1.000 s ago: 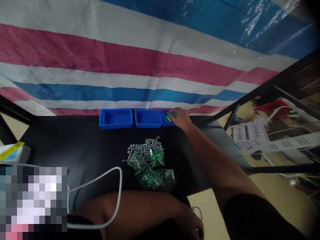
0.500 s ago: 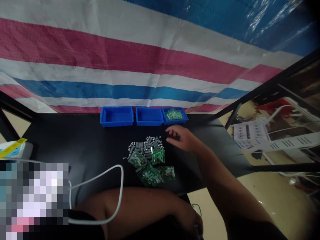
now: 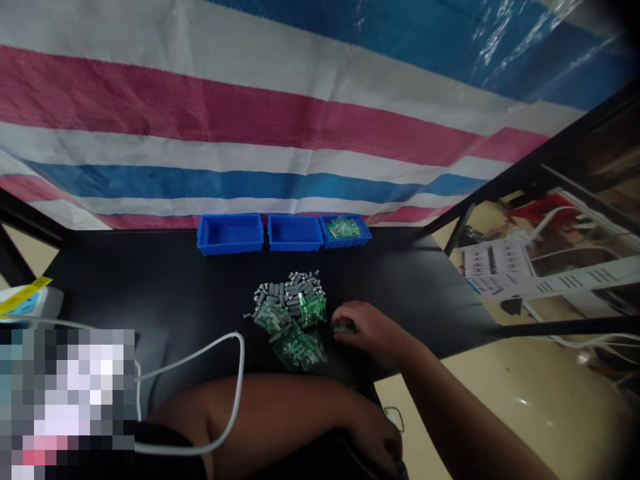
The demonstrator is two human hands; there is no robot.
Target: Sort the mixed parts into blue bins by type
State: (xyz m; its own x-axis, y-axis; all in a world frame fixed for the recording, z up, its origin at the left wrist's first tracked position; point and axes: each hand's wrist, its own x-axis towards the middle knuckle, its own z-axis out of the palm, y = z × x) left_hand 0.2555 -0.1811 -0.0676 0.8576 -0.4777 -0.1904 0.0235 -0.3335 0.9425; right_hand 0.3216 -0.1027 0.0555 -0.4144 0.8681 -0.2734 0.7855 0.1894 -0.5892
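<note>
My right hand (image 3: 367, 330) is just right of the pile on the black table, its fingers pinched on a small green plastic packet (image 3: 343, 329) that is mostly covered by them. Left of it lie more green plastic packets (image 3: 300, 348) with pale pieces inside. Behind these is a heap of loose grey metal parts (image 3: 287, 291), too small to name exactly. My left hand (image 3: 383, 440) is low, below the table's front edge, with its fingers curled; whatever they close on is dark and hidden.
Three blue bins stand along the back: the left bin (image 3: 230, 248), the middle bin (image 3: 295, 246) and the right bin (image 3: 327, 241), which holds green packets. A white cable (image 3: 241, 373) loops across the front left. A white power strip (image 3: 47, 303) sits at the left edge.
My right hand has come down from near the right bin toward the table's front and closed on the rightmost packet, which has left its spot. My left arm has barely moved.
</note>
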